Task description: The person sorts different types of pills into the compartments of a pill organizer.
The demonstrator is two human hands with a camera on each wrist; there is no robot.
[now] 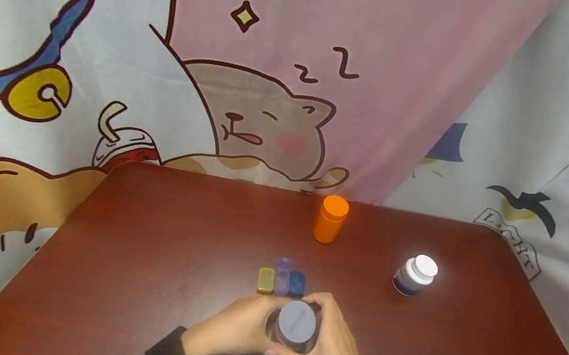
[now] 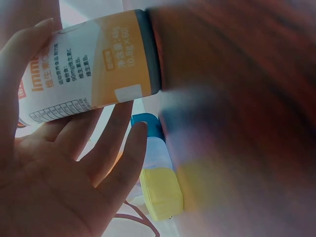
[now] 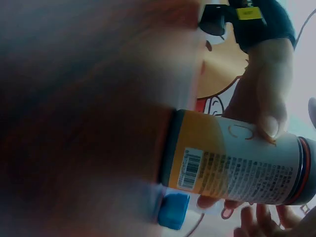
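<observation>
An upright vitamin bottle with a grey lid is between both hands at the front of the table. Its white and orange label shows in the left wrist view, its dark base right at the tabletop. My left hand grips the bottle from the left, thumb on the label. My right hand curls round its upper part from the right, thumb in front and forefinger behind. Just behind the hands sits a small pill box with yellow, purple and blue compartments; the purple lid stands raised.
An orange bottle stands near the back edge of the brown table. Farther right is a white bottle with a dark lower label. A printed curtain hangs behind the table.
</observation>
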